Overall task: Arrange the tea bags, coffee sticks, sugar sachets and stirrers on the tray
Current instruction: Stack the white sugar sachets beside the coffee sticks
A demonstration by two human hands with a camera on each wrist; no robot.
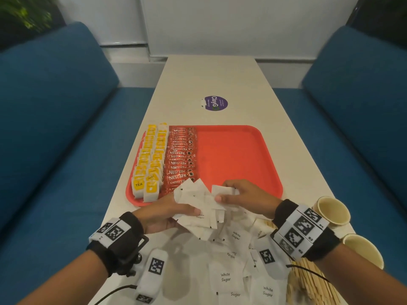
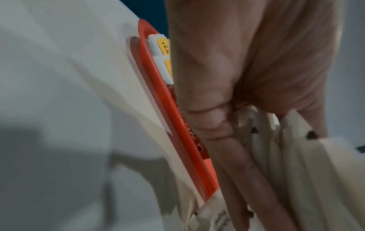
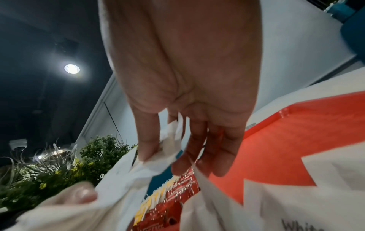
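Café booth [image 1: 50, 111] (blue benches, table [image 1: 211, 80])

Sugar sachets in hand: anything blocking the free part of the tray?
Nothing visible. Both the left hand and right hand hold sugar sachets at the tray near edge; its floor beside the coffee sticks is bare.

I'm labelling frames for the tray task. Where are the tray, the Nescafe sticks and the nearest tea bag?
tray [image 1: 231, 155], head view, bare red floor.
Nescafe sticks [image 1: 179, 164], head view, middle of the row.
nearest tea bag [image 1: 151, 190], head view, yellow label.
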